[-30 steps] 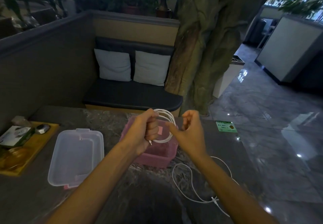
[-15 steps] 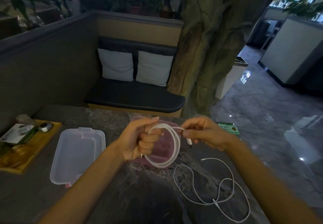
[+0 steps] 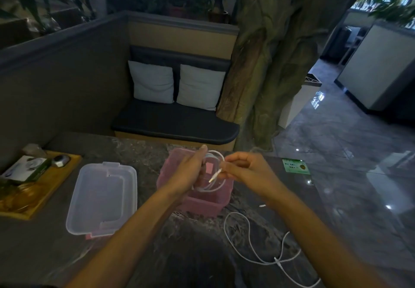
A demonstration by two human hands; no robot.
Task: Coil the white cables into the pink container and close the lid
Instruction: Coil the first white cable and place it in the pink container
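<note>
The pink container stands open in the middle of the dark stone table. Just above it my left hand grips a white cable wound into a coil. My right hand pinches the coil's loose plug end right beside the left hand. A second white cable lies loose on the table to the right, under my right forearm. The clear lid lies flat to the left of the container.
A wooden tray with a box and small items sits at the table's left edge. A green card lies at the far right of the table. Beyond the table is a bench with two cushions and a tree trunk.
The coil has dropped lower over the container. My right hand has moved in close to the left, now holding the plug end against the coil.
</note>
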